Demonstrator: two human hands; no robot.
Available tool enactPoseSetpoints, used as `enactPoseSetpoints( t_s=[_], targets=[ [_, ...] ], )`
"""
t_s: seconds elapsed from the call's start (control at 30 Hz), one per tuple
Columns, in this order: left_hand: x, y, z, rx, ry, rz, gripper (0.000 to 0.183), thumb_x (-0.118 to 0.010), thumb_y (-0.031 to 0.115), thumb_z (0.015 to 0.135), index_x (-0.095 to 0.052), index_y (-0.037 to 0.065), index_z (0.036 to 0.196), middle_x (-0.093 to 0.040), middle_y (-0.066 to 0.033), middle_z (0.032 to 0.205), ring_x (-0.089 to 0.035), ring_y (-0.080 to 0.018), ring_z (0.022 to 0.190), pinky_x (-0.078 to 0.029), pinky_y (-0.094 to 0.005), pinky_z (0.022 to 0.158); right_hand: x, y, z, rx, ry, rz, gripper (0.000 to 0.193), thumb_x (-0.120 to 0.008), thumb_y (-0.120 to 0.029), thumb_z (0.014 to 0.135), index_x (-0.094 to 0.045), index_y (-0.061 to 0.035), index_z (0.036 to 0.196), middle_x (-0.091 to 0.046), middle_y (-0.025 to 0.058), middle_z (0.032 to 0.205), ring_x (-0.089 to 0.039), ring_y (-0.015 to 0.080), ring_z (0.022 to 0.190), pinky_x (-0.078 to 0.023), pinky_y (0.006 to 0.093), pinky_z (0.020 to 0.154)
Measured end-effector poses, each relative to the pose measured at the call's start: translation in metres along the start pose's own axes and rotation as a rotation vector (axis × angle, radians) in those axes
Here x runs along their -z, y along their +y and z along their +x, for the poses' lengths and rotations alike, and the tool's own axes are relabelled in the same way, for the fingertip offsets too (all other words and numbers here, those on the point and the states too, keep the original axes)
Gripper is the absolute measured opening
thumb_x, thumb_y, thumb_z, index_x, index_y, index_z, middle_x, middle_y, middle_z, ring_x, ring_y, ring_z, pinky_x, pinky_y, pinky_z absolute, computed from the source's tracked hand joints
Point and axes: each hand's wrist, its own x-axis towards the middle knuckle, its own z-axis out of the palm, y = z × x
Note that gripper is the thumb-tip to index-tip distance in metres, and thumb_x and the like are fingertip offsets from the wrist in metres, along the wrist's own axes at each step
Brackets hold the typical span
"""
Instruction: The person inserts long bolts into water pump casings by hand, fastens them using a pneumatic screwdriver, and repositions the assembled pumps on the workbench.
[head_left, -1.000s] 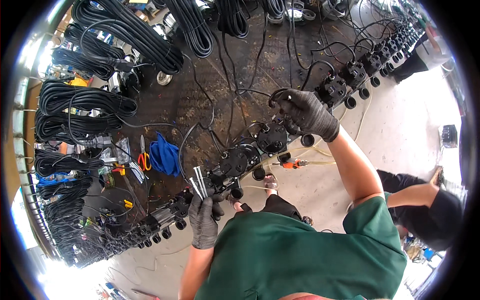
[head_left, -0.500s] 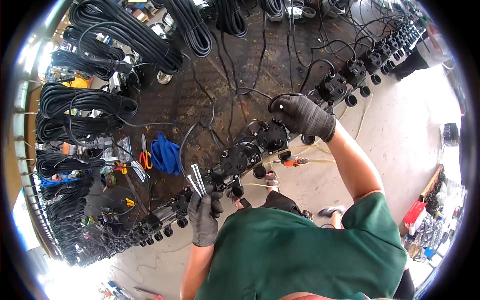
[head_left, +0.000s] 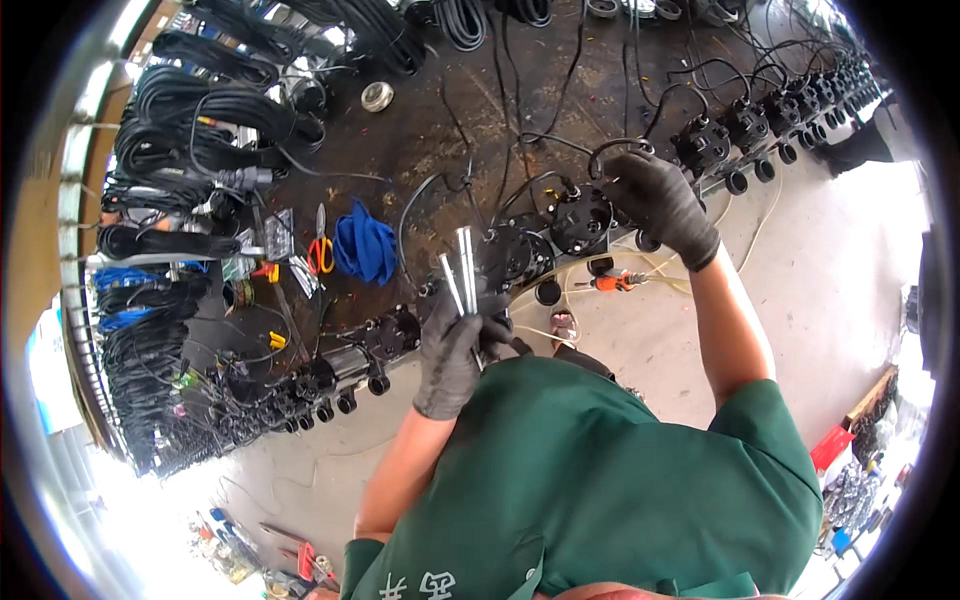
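View: head camera, looking down on two gloved hands at a worktable.
Table (head_left: 430, 125): dark, scuffed, blotched surface, its near edge lined with black housings (head_left: 581, 222), rounded and knobbly.
Cables (head_left: 215, 105): smooth black cord, bundled in thick loops at left and top.
Cloth (head_left: 364, 245): blue, crumpled, just beside orange-handled scissors (head_left: 320, 256).
Bag (head_left: 280, 236): clear plastic, left of the scissors; contents too small to tell.
Box (head_left: 831, 449): red, at the far right; its inside cannot be seen.
Left hand (head_left: 452, 350): dark knit glove, fingers curled closed around the rods.
Right hand (head_left: 660, 205): dark knit glove, fingers bent inward at a black cable arc (head_left: 606, 147); whether they grip it, I cannot tell.
Rods (head_left: 467, 262): slender, straight, shiny silvery-white, slightly fanned, poking up from the left fist.
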Motion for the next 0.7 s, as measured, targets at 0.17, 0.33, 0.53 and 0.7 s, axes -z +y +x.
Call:
enactPoseSetpoints(
  t_s=[0.17,0.33,0.53,0.7],
  targets=[
    [-0.006,-0.004,0.002,0.007,-0.187,0.069,0.036,-0.054,0.022,0.106,-0.057,0.001,0.135,-0.074,-0.0149,0.105,-0.074,-0.0200,0.077,-0.058,-0.0270,0.064,-0.066,-0.064,-0.040,-0.390,-0.043,0.894,0.029,-0.077,-0.011,0.093,-0.069,-0.0014,0.119,-0.072,0.0041,0.106,-0.067,0.0134,0.092,-0.057,0.0310,0.081],
    [-0.024,0.007,0.000,0.043,-0.230,0.158,0.037,-0.051,0.025,0.108,-0.058,0.000,0.135,-0.073,-0.0133,0.100,-0.071,-0.0158,0.077,-0.057,-0.0269,0.065,-0.100,-0.094,-0.043,-0.351,-0.231,1.099,0.037,-0.076,-0.006,0.090,-0.067,-0.0015,0.126,-0.072,0.0047,0.105,-0.067,0.0133,0.092,-0.057,0.0319,0.080],
    [-0.019,-0.003,0.003,0.064,-0.286,0.163,0.037,-0.052,0.026,0.107,-0.060,0.001,0.133,-0.075,-0.0123,0.109,-0.072,-0.0167,0.077,-0.057,-0.0258,0.061,-0.096,-0.092,-0.046,-0.378,-0.187,0.949,0.024,-0.073,-0.020,0.093,-0.071,-0.0023,0.111,-0.070,0.0023,0.091,-0.064,0.0101,0.076,-0.053,0.0267,0.069],
    [-0.009,-0.008,0.005,0.075,-0.211,0.274,0.035,-0.053,0.026,0.106,-0.065,0.001,0.126,-0.075,-0.0109,0.098,-0.064,-0.0104,0.066,-0.052,-0.0236,0.057,-0.078,-0.070,-0.052,-0.559,0.243,0.997,0.015,-0.070,-0.018,0.091,-0.068,-0.0053,0.099,-0.063,-0.0011,0.081,-0.057,0.0076,0.068,-0.045,0.0235,0.060]
  ],
)
